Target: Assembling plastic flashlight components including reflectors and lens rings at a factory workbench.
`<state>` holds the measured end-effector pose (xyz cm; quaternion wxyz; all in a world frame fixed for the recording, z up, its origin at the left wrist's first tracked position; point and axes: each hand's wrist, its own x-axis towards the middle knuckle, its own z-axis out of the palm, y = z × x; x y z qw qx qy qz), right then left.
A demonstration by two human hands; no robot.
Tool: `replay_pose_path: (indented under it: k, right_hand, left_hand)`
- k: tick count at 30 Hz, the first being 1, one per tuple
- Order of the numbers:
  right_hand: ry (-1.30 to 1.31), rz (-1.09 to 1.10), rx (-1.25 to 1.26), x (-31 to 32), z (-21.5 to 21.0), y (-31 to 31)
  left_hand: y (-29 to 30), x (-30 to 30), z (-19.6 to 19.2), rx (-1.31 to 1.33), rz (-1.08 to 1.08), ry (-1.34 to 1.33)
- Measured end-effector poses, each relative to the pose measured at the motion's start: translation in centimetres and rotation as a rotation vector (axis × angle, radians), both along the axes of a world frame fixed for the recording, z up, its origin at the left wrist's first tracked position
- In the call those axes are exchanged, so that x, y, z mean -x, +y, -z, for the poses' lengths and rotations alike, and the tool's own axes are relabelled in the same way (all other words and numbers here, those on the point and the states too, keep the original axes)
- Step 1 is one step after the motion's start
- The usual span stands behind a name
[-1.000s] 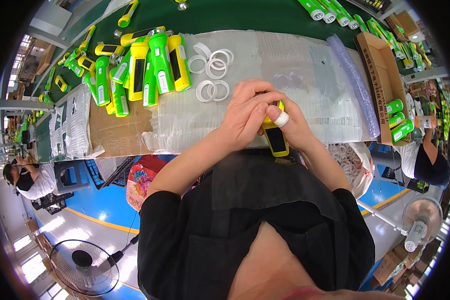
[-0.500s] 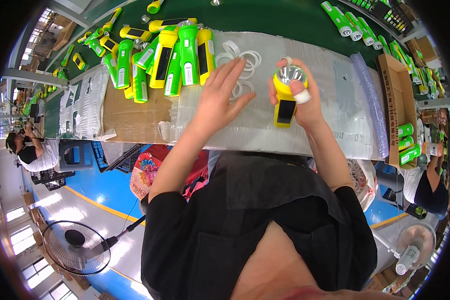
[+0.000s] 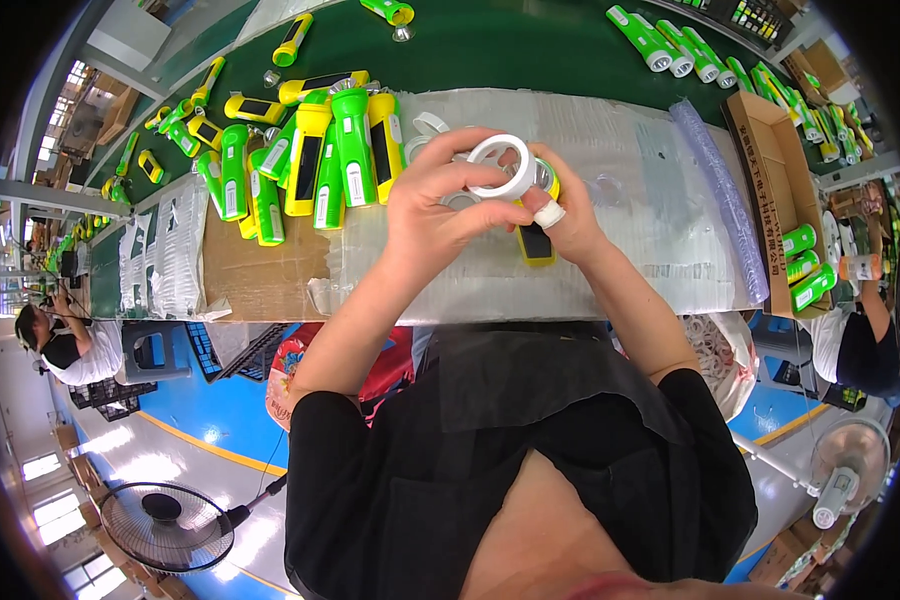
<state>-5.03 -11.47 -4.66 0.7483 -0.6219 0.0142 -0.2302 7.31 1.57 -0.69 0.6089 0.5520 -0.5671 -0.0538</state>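
My left hand (image 3: 422,205) pinches a white plastic ring (image 3: 524,178) between thumb and fingers. The ring is held up at the head end of a yellow flashlight (image 3: 537,246), which my right hand (image 3: 576,222) grips. A dark panel shows on the flashlight's body, while its head is mostly hidden behind the ring and fingers. White wrapping covers my right thumb. Whether ring and flashlight touch, I cannot tell. Loose white rings (image 3: 429,123) lie on the plastic-covered cardboard behind my left hand. To the left, green and yellow flashlights (image 3: 353,150) are heaped together.
A bubble-wrap roll (image 3: 722,205) lies at the right, beside a cardboard box (image 3: 760,140) holding green flashlights. More green flashlights (image 3: 642,40) line the green table's far side. Fans (image 3: 167,525) stand on the floor, and people sit at both sides.
My left hand, earlier open over the loose rings, has picked one up and moved right to the flashlight. My right hand has shifted slightly left with the flashlight. The view has moved slightly.
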Motion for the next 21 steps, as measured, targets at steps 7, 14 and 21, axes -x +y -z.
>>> replay_pose_path:
  k: [7,14,21]
  right_hand:
    - [-0.033,-0.096,-0.089,0.0,-0.1,-1.2]
    - [-0.119,0.072,0.238,1.2,1.8,-1.8]
    - [-0.084,0.171,0.67,4.4,-2.9,-4.9]
  left_hand:
    - [-1.9,0.2,0.9,0.002,-0.08,-0.065]
    - [-1.4,0.7,0.5,-0.017,-0.099,-0.399]
    - [-1.7,2.3,-0.6,-0.093,0.012,-0.311]
